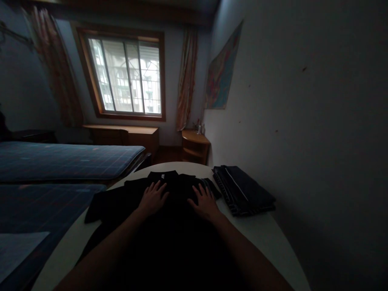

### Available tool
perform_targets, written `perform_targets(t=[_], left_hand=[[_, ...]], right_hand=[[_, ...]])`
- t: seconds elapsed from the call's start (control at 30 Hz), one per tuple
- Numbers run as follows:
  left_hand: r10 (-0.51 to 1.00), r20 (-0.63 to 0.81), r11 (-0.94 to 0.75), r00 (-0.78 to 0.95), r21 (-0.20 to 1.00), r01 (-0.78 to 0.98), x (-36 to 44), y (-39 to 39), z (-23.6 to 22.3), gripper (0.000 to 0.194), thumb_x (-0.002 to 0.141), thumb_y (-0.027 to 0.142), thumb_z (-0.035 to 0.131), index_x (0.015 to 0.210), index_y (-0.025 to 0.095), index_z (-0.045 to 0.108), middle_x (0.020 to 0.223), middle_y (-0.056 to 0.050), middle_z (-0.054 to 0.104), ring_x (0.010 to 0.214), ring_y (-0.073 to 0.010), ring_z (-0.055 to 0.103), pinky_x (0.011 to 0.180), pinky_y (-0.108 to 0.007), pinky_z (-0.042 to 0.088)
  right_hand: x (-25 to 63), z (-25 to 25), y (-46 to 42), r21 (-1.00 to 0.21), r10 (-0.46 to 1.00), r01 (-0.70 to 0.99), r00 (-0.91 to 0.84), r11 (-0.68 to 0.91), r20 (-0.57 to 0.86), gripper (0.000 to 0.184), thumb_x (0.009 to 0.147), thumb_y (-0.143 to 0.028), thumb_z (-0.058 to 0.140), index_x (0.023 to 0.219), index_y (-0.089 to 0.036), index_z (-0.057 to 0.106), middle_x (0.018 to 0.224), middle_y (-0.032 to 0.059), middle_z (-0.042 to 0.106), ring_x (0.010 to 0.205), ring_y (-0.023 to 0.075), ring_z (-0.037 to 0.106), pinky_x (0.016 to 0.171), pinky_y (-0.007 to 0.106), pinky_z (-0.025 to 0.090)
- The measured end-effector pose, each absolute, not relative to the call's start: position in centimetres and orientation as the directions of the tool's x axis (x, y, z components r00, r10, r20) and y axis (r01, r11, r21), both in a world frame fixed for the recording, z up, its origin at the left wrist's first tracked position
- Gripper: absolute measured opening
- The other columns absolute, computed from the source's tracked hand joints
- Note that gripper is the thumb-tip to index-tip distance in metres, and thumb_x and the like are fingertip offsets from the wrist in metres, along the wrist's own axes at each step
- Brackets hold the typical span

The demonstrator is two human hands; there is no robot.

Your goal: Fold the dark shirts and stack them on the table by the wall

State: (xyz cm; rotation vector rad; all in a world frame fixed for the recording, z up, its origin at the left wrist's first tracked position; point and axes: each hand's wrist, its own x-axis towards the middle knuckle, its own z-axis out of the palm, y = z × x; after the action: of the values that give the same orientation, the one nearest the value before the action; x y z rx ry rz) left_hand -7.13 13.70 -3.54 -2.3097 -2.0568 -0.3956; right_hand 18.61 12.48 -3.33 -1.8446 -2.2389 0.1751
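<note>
The left hand (pixel 153 198) and right hand (pixel 206 203) lay open, fingers spread, on the flat black cloth shirt (pixel 178 214) centred on the round off-white table (pixel 273 242); uneven sideways pressure risked creasing the shirt or displacing the folded dark-fabric stack (pixel 245 190) at 2 o'clock.

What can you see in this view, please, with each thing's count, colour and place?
garment: one, black, spread on the table
table: one, whitish, in front
folded cloth pile: one, dark, table's right
mattresses: two, blue checked, left
pale flat item: one, lower left
window: one, brown-framed, far wall
curtains: two, patterned, beside window
desk: one, brown, below window
corner shelf: one, brown, far corner
poster: one, multicoloured, right wall
hands: two, bare, on garment
</note>
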Motion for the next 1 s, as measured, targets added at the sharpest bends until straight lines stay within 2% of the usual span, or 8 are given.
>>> perform_targets(t=[0.13,0.3,0.4,0.5,0.6,0.7,0.83,1.0], left_hand=[[0.990,0.126,0.046,-0.064,0.144,0.988,-9.4,16.2,-4.7,0.060,0.098,0.053,0.031,0.148,0.024,0.043,0.155,-0.017,0.038,0.140,-0.0432,0.034,0.106,-0.065,0.030],[0.980,0.131,0.134,-0.149,0.117,0.984,-10.7,17.1,-5.9,0.064,0.096,0.057,0.031,0.151,0.024,0.039,0.158,-0.017,0.031,0.144,-0.0437,0.027,0.109,-0.064,0.024],[0.979,0.145,0.129,-0.143,0.102,0.986,-10.8,17.0,-6.3,0.065,0.096,0.057,0.032,0.152,0.023,0.037,0.159,-0.015,0.030,0.145,-0.0429,0.025,0.112,-0.061,0.023],[0.977,0.166,0.118,-0.133,0.094,0.988,-10.8,16.7,-6.3,0.065,0.096,0.056,0.034,0.152,0.023,0.037,0.158,-0.015,0.033,0.145,-0.0411,0.026,0.113,-0.058,0.023],[0.959,0.272,0.053,-0.077,0.095,0.994,-10.4,16.4,-6.1,0.063,0.096,0.052,0.039,0.151,0.021,0.039,0.157,-0.015,0.034,0.145,-0.0372,0.028,0.114,-0.054,0.024],[0.928,0.354,-0.163,0.116,0.106,0.981,-9.4,16.0,-5.6,0.061,0.096,0.047,0.041,0.151,0.021,0.038,0.160,-0.012,0.029,0.147,-0.0309,0.025,0.117,-0.048,0.024],[0.907,0.197,-0.407,0.373,0.177,0.896,-7.6,14.9,-5.2,0.060,0.095,0.057,0.042,0.151,0.033,0.037,0.161,-0.004,0.029,0.149,-0.0343,0.017,0.117,-0.053,0.023],[0.923,0.150,-0.380,0.356,0.195,0.904,-6.5,14.2,-5.5,0.057,0.095,0.058,0.043,0.148,0.037,0.041,0.161,-0.003,0.027,0.148,-0.0404,0.013,0.116,-0.060,0.020]], right_hand=[[19.1,-3.4,14.5,-0.301,0.997,0.950,-0.075,0.079,0.025,0.078,0.093,-0.071,0.029,0.157,-0.029,0.018,0.165,0.0087,0.014,0.148,0.0404,0.016,0.116,0.053,0.014],[19.1,-3.9,15.7,-0.311,0.999,0.950,0.008,0.005,0.040,0.075,0.095,-0.067,0.026,0.158,-0.026,0.018,0.163,0.0105,0.021,0.146,0.0383,0.022,0.115,0.051,0.016],[19.3,-4.1,16.1,-0.282,0.991,0.959,0.053,-0.017,0.120,0.071,0.096,-0.065,0.028,0.151,-0.021,0.038,0.153,0.0130,0.040,0.140,0.0359,0.033,0.111,0.049,0.023],[19.7,-4.0,16.3,-0.284,0.978,0.959,0.075,-0.018,0.193,0.061,0.097,-0.060,0.028,0.132,-0.022,0.061,0.141,0.0133,0.053,0.133,0.0323,0.040,0.109,0.044,0.028],[20.2,-3.9,16.5,-0.302,0.964,0.952,0.132,-0.057,0.233,0.056,0.097,-0.059,0.032,0.127,-0.026,0.065,0.147,0.0117,0.046,0.138,0.0327,0.034,0.111,0.044,0.024],[20.5,-3.9,16.8,-0.313,0.962,0.944,0.178,-0.108,0.205,0.055,0.098,-0.057,0.032,0.138,-0.029,0.056,0.155,0.0108,0.035,0.139,0.0335,0.034,0.111,0.045,0.024],[21.2,-4.0,17.3,-0.293,0.966,0.947,0.190,-0.134,0.173,0.053,0.098,-0.042,0.034,0.149,-0.028,0.041,0.154,0.0117,0.039,0.137,0.0317,0.039,0.109,0.043,0.027],[22.0,-4.3,18.3,-0.357,0.972,0.934,0.114,-0.033,0.207,0.062,0.086,-0.016,0.042,0.148,-0.018,0.042,0.141,0.0108,0.056,0.129,0.0245,0.050,0.112,0.035,0.028]])
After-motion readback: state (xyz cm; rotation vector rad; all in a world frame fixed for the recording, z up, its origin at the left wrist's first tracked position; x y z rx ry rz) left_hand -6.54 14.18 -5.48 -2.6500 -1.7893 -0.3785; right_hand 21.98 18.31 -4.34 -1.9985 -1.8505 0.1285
